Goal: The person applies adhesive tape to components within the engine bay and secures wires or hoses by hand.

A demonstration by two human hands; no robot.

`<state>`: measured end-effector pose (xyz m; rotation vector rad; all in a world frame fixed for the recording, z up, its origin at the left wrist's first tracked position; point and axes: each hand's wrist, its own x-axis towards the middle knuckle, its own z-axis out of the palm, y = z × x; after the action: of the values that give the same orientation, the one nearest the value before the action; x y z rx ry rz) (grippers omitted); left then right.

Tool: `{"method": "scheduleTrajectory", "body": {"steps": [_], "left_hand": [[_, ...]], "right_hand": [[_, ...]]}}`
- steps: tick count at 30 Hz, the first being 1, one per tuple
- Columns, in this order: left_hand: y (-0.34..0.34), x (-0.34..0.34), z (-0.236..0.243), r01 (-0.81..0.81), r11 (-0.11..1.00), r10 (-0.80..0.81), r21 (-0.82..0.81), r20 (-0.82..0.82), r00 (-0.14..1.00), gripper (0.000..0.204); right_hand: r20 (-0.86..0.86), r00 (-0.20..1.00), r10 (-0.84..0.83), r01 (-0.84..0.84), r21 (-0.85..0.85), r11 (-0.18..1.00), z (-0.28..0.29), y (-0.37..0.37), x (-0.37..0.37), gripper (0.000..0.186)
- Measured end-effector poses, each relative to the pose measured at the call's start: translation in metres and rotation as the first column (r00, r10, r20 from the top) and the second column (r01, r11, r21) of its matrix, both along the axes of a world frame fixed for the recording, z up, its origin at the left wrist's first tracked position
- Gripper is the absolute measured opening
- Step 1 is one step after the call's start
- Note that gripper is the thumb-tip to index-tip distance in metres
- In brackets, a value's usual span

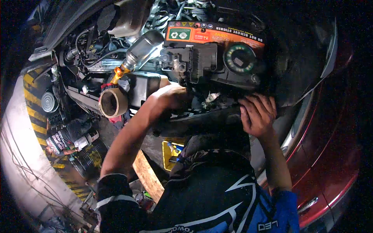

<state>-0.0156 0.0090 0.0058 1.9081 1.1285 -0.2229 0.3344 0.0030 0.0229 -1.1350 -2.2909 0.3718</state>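
Note:
I look down into an open car engine bay. My left hand [174,96] reaches in under the black battery [217,58] with the orange label; its fingers are hidden among the parts, so what it holds cannot be made out. My right hand [257,113] lies with fingers apart on the dark front crossmember [202,118], just below the battery's right end. A silver metal bottle [143,48] with an orange neck tilts down into the bay to the left of my left hand.
A tan cardboard tube [112,103] sits at the bay's left. Red car bodywork [330,155] curves along the right. A wall with yellow and black stripes [33,112] stands at left, with a wooden plank [148,176] and a yellow container [170,154] below.

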Motion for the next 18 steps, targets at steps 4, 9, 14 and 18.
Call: {"method": "scheduleTrajectory", "body": {"steps": [4, 9, 14, 18], "left_hand": [[0.000, 0.024, 0.094, -0.345, 0.910, 0.346, 0.229, 0.039, 0.938, 0.023], [-0.076, 0.004, 0.159, -0.786, 0.428, 0.786, 0.445, 0.246, 0.567, 0.020], [-0.163, -0.016, 0.154, -0.818, -0.029, 0.850, 0.575, 0.444, 0.282, 0.020], [-0.211, -0.044, 0.132, -0.811, -0.281, 0.835, 0.513, 0.548, 0.057, 0.019]], "right_hand": [[0.033, 0.999, -0.005, 0.006, -0.036, 0.999, 0.007, -0.002, 0.000, 0.023], [0.045, 0.999, -0.020, 0.021, -0.003, 1.000, 0.008, -0.001, -0.003, 0.019], [0.038, 0.998, 0.042, -0.041, -0.029, 0.999, 0.024, -0.001, -0.007, 0.019], [-0.068, 0.998, 0.011, -0.013, -0.025, 1.000, 0.045, -0.012, -0.015, 0.025]]}}
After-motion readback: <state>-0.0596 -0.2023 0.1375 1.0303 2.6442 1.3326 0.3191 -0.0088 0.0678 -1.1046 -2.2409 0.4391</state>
